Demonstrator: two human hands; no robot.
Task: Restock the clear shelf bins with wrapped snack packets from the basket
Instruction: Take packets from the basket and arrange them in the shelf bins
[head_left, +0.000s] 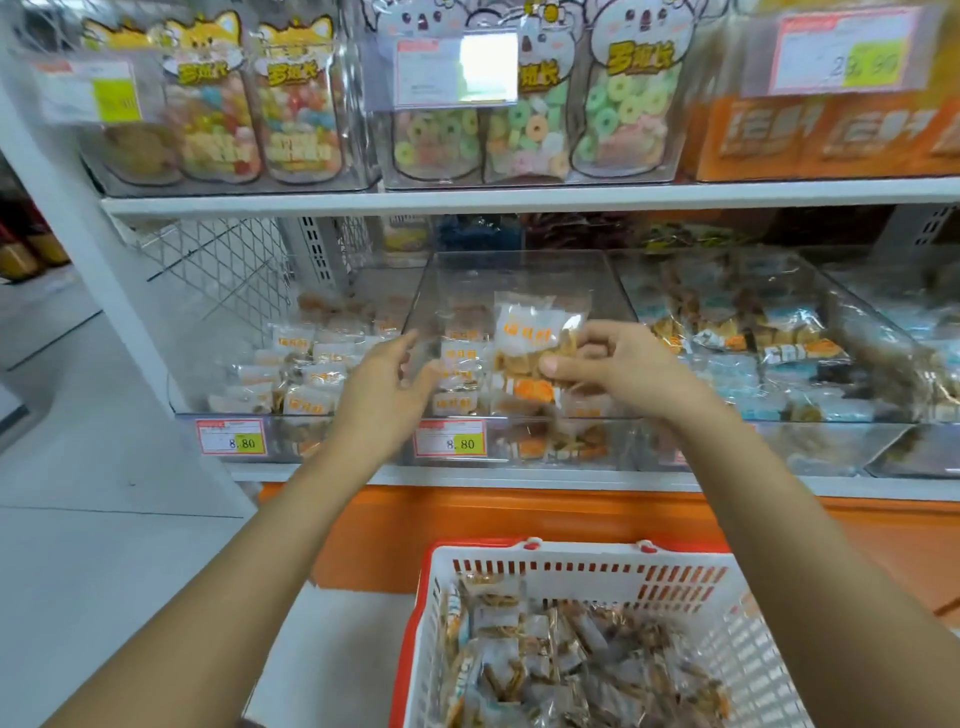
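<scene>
My right hand (618, 364) pinches a white and orange wrapped snack packet (530, 332) above the middle clear bin (519, 275), which holds several like packets. My left hand (392, 382) reaches in beside it with loosely bent fingers at the bin's left wall, holding nothing that I can see. The red and white basket (582, 564) stands below at the bottom of the head view, with many wrapped packets (571, 670) piled inside.
A left bin (208, 400) holds similar orange packets, and a right bin (857, 332) holds blue ones. Price tags (451, 439) read 8.80 on the bin fronts. Bagged candies (530, 130) stand on the upper shelf. An orange base panel (519, 519) runs below the shelf.
</scene>
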